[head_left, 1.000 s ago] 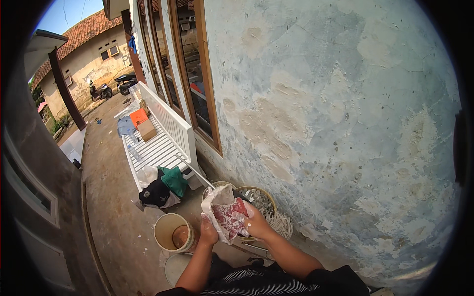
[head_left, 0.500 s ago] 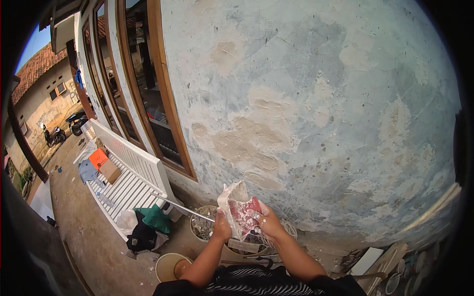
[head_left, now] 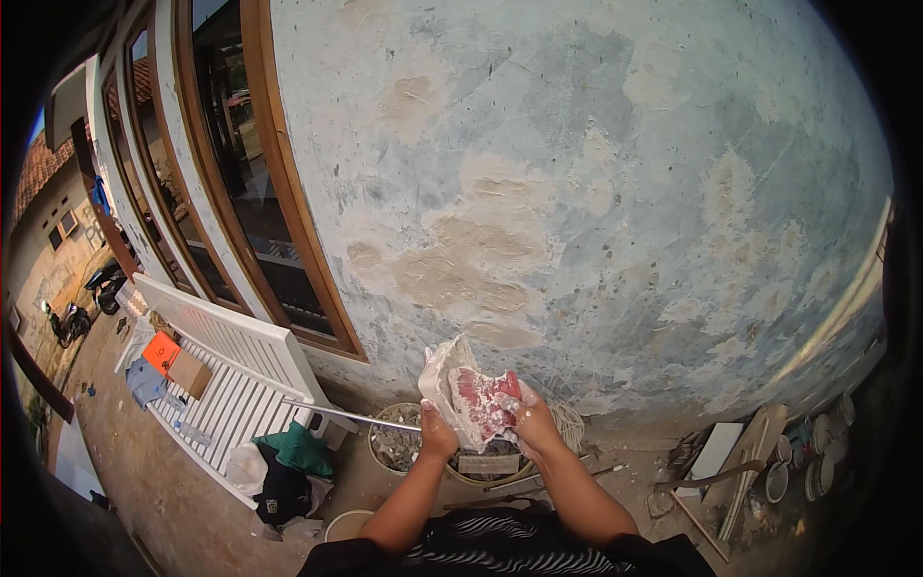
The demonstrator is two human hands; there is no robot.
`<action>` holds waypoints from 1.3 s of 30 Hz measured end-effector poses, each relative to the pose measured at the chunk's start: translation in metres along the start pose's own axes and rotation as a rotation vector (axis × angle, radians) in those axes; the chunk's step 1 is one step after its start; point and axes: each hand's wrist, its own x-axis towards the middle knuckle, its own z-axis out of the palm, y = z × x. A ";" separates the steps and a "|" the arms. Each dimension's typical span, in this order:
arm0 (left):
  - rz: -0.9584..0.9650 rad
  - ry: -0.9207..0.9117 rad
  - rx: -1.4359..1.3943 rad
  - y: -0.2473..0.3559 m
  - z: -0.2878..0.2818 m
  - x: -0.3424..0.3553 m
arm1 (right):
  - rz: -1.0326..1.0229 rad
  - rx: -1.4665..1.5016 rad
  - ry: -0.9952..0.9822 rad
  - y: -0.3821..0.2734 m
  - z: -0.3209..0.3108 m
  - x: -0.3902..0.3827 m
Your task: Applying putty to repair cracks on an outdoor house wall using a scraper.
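Note:
In front of me, at the foot of the wall, both my hands hold a red and white object (head_left: 486, 396) smeared with white paste or powder. It looks like an opened bag, but its exact kind is unclear. My left hand (head_left: 437, 433) grips its pale left side, fingers mostly hidden behind it. My right hand (head_left: 534, 420) closes on its red right side, thumb on top, with white smears on the fingers. A thin metal rod (head_left: 356, 415) runs from the bench toward my left hand; I cannot tell whether that hand holds it.
Ahead stands a pale blue wall (head_left: 615, 192) with rough beige patches. Below my hands are rubble-filled tubs (head_left: 389, 452). At left, a white slatted bench (head_left: 231, 404) carries a cardboard box (head_left: 189, 375) and cloths. Boards (head_left: 745, 462) and several small pots (head_left: 817, 476) lie at right.
The view has swung to the right, so wall and bench sit farther left and more boards and pots show. The object's pale upper flap is lower and tilted differently; both hands keep their hold.

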 end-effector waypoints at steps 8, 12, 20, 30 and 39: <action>-0.086 0.170 -0.302 -0.002 -0.013 0.002 | -0.209 -0.014 0.108 -0.002 0.014 -0.014; -0.074 0.133 -0.441 0.008 -0.008 0.001 | -0.260 0.048 0.124 -0.017 0.021 -0.023; -0.058 0.127 -0.460 0.029 0.001 -0.001 | -0.523 -0.790 0.203 -0.007 0.002 -0.032; -0.052 0.032 -0.214 -0.003 -0.003 -0.001 | -0.479 -0.575 0.162 0.012 0.000 -0.034; -0.003 -0.030 -0.142 -0.014 -0.005 -0.011 | -0.147 -0.003 0.101 0.009 0.005 -0.033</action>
